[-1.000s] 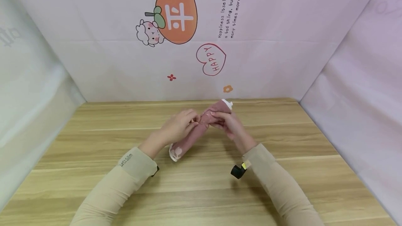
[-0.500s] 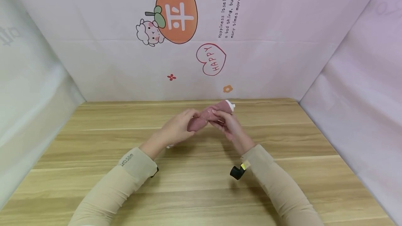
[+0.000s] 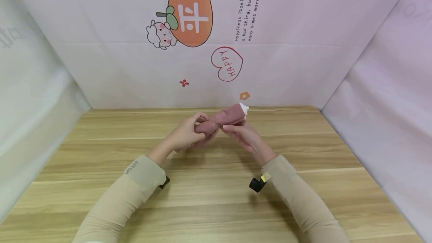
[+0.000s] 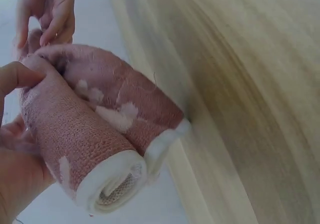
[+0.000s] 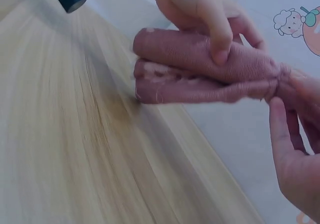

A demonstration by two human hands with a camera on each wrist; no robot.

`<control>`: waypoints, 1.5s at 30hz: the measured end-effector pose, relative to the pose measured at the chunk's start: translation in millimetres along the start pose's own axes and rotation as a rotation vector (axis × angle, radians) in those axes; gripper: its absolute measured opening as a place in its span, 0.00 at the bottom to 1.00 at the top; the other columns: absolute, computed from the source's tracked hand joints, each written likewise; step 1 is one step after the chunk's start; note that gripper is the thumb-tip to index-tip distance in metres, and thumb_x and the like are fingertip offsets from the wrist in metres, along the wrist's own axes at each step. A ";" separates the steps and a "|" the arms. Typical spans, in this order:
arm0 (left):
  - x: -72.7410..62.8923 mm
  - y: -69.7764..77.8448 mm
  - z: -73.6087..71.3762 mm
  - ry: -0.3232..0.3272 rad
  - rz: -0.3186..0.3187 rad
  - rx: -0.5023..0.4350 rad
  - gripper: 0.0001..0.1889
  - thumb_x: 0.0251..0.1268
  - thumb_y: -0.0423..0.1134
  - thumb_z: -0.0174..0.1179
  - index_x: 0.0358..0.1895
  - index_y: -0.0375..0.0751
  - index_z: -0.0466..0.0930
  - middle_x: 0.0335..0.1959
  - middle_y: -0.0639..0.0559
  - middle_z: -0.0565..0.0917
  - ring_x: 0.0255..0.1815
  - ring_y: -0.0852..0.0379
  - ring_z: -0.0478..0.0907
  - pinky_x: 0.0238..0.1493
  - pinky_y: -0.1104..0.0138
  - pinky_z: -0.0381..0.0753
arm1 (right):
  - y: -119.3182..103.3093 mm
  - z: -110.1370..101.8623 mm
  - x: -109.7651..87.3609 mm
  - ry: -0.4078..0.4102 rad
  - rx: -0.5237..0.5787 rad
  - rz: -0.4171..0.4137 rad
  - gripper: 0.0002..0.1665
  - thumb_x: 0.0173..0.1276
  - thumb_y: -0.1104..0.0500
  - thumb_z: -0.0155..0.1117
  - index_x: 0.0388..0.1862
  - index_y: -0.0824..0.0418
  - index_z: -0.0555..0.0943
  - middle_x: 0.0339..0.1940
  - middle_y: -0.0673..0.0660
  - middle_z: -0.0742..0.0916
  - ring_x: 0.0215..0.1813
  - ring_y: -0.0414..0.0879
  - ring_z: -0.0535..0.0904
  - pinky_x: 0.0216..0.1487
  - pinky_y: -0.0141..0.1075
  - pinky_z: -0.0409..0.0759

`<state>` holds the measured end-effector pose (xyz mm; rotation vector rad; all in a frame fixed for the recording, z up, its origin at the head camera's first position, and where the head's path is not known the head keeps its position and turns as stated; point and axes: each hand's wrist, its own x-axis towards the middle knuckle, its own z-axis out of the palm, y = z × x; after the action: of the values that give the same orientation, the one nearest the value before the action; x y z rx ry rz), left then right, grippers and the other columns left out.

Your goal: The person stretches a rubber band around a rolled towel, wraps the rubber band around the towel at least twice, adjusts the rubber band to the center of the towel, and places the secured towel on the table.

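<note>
A dusty pink towel (image 3: 231, 114) with white edging is rolled up and held above the table, drawn in narrow at its middle. My left hand (image 3: 185, 132) grips the left half, thumb and fingers on opposite sides. In the left wrist view that half of the towel (image 4: 75, 119) ends in two rolled lobes with pale patterned patches. At the narrow middle, my right hand (image 3: 248, 136) pinches the towel, its thumb in front. The right wrist view shows gathered folds at the narrow waist (image 5: 276, 79); whether a band circles it I cannot tell.
A wood-grain table (image 3: 209, 205) lies below the hands. White printed cloth (image 3: 287, 66) stands behind it, with more white cloth at both sides. Small black wrist cameras hang under each cuff, the right one (image 3: 257, 185) close above the table.
The left hand has moved from pinching at the towel's middle to gripping its left half. That half has folded back under the hand, and the right end has shifted slightly.
</note>
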<state>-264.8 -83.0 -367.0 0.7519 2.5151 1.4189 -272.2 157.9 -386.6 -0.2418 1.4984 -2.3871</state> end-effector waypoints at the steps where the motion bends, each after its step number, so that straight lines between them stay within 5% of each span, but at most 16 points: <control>1: 0.0 0.2 -1.3 -0.010 -0.005 -0.026 0.22 0.65 0.28 0.59 0.62 0.43 0.70 0.63 0.41 0.75 0.55 0.44 0.79 0.45 0.56 0.82 | -0.3 -0.7 -0.2 -0.013 -0.006 -0.005 0.19 0.72 0.81 0.50 0.52 0.63 0.74 0.46 0.55 0.84 0.47 0.43 0.84 0.55 0.32 0.81; 5: 0.9 -0.3 -7.1 -0.060 0.009 -0.086 0.22 0.65 0.28 0.58 0.62 0.39 0.69 0.62 0.38 0.76 0.59 0.43 0.79 0.53 0.56 0.81 | -2.0 -3.5 -1.9 -0.050 -0.042 -0.019 0.19 0.71 0.82 0.49 0.49 0.63 0.78 0.44 0.55 0.86 0.46 0.42 0.84 0.51 0.32 0.82; 12: 2.9 -2.3 -15.3 -0.159 0.039 -0.102 0.21 0.64 0.29 0.55 0.62 0.35 0.71 0.52 0.37 0.81 0.50 0.45 0.80 0.48 0.57 0.83 | -2.8 -7.1 -3.2 -0.150 -0.109 -0.058 0.33 0.70 0.82 0.51 0.74 0.75 0.63 0.49 0.56 0.87 0.49 0.46 0.86 0.55 0.36 0.82; 17: 3.5 -3.9 -16.3 -0.206 0.038 -0.105 0.22 0.67 0.30 0.52 0.64 0.33 0.70 0.50 0.37 0.81 0.46 0.48 0.81 0.45 0.60 0.82 | -1.7 -5.3 -3.9 -0.193 -0.085 -0.107 0.17 0.70 0.80 0.55 0.54 0.70 0.81 0.46 0.59 0.89 0.50 0.48 0.87 0.58 0.39 0.81; 20: 3.9 -4.1 -15.3 -0.215 0.043 -0.082 0.22 0.67 0.29 0.51 0.64 0.32 0.70 0.53 0.36 0.81 0.48 0.47 0.81 0.48 0.58 0.81 | -0.7 -4.3 -5.0 -0.203 -0.076 -0.135 0.17 0.70 0.79 0.57 0.47 0.64 0.85 0.46 0.59 0.89 0.49 0.48 0.88 0.56 0.39 0.82; 23: 4.3 -3.5 -13.0 -0.181 0.042 -0.036 0.22 0.68 0.30 0.50 0.64 0.33 0.72 0.58 0.36 0.79 0.53 0.44 0.80 0.53 0.55 0.79 | 1.0 -4.0 -5.1 -0.179 -0.086 -0.147 0.18 0.70 0.80 0.56 0.47 0.63 0.85 0.45 0.58 0.89 0.47 0.48 0.88 0.54 0.38 0.83; 27: 5.7 2.1 -7.0 -0.046 0.048 -0.009 0.16 0.75 0.34 0.51 0.61 0.37 0.77 0.58 0.43 0.81 0.56 0.45 0.79 0.56 0.51 0.78 | 3.3 -3.3 -3.6 -0.128 -0.111 -0.141 0.18 0.70 0.80 0.55 0.46 0.64 0.85 0.44 0.57 0.89 0.45 0.47 0.89 0.53 0.39 0.83; 30: 8.0 9.6 -1.4 0.070 0.146 0.088 0.09 0.78 0.35 0.55 0.53 0.39 0.82 0.52 0.48 0.83 0.53 0.49 0.80 0.54 0.53 0.80 | 4.3 -2.7 -2.6 -0.111 -0.125 -0.138 0.17 0.70 0.79 0.55 0.46 0.63 0.85 0.44 0.58 0.90 0.45 0.47 0.89 0.53 0.39 0.83; 33: 10.6 15.3 3.7 0.138 0.284 0.292 0.05 0.76 0.34 0.60 0.46 0.41 0.85 0.46 0.51 0.85 0.47 0.54 0.81 0.51 0.56 0.81 | 4.4 -2.0 -2.1 -0.109 -0.135 -0.135 0.17 0.71 0.78 0.56 0.46 0.63 0.86 0.44 0.58 0.90 0.46 0.47 0.89 0.53 0.39 0.83; 37: 11.7 19.9 7.5 0.173 0.404 0.494 0.03 0.71 0.32 0.65 0.42 0.42 0.85 0.43 0.52 0.85 0.44 0.55 0.82 0.49 0.58 0.81 | 3.4 -0.6 -2.0 -0.099 -0.152 -0.115 0.16 0.71 0.76 0.58 0.46 0.60 0.87 0.45 0.57 0.89 0.46 0.46 0.88 0.52 0.37 0.84; 45: 10.9 22.5 2.2 0.170 0.510 0.604 0.04 0.66 0.31 0.67 0.37 0.44 0.86 0.38 0.55 0.85 0.38 0.54 0.83 0.40 0.60 0.81 | 2.8 4.4 -2.5 -0.061 -0.107 -0.092 0.16 0.71 0.76 0.57 0.40 0.59 0.88 0.40 0.57 0.89 0.41 0.44 0.88 0.46 0.33 0.84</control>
<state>-265.6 -66.4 -348.1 1.5179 3.0691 0.8220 -268.0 153.9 -387.1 -0.4122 1.6209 -2.3490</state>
